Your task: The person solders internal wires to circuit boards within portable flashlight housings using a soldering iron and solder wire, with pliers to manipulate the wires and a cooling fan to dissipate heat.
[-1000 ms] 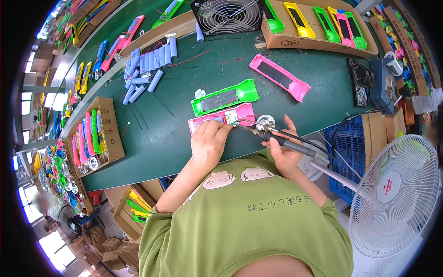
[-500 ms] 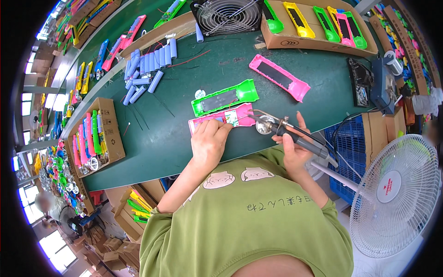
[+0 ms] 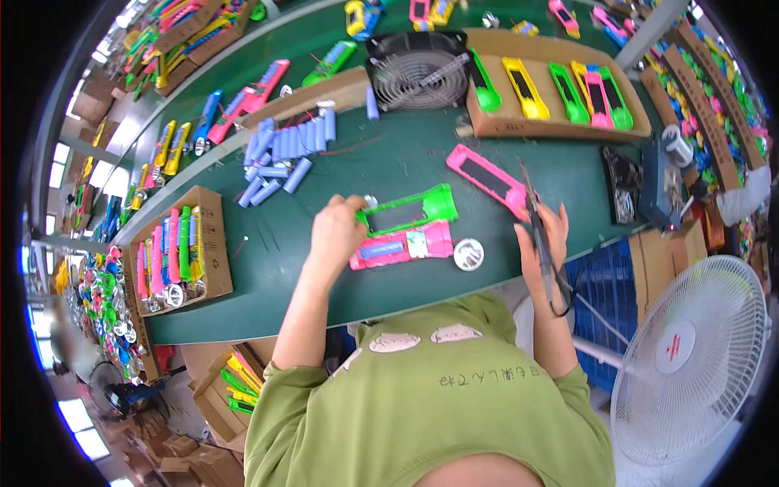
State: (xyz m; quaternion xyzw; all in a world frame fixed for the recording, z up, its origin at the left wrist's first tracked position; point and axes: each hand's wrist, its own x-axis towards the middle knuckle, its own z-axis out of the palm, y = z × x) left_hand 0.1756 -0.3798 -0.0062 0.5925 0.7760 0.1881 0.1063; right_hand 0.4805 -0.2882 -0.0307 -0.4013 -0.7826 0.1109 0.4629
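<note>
My left hand point(image 3: 337, 234) is at the left end of an open green plastic shell point(image 3: 442, 203). Its bent fingers close on a small white disc point(image 3: 371, 200), partly hidden by the fingertips. Just below the green shell, a pink shell point(image 3: 439, 241) holds a blue cylindrical battery point(image 3: 381, 251) and a small circuit board point(image 3: 417, 243). A round silver reflector point(image 3: 468, 254) lies off its right end. My right hand point(image 3: 531, 252) grips a soldering iron point(image 3: 540, 237), its tip pointing up and away, beside a second pink shell point(image 3: 488, 179) with a dark strip.
Blue batteries point(image 3: 296, 140) with wires lie at the back left. A black-framed fan point(image 3: 418, 71) and a carton point(image 3: 560, 128) of coloured shells stand at the back. Another carton point(image 3: 215, 243) is at left; a blue soldering station point(image 3: 661, 183) and a white fan point(image 3: 690, 357) are at right.
My left hand has left the pink shell and moved up to the white disc. My right hand has drawn the soldering iron away to the right and tipped it upward. The view has shifted.
</note>
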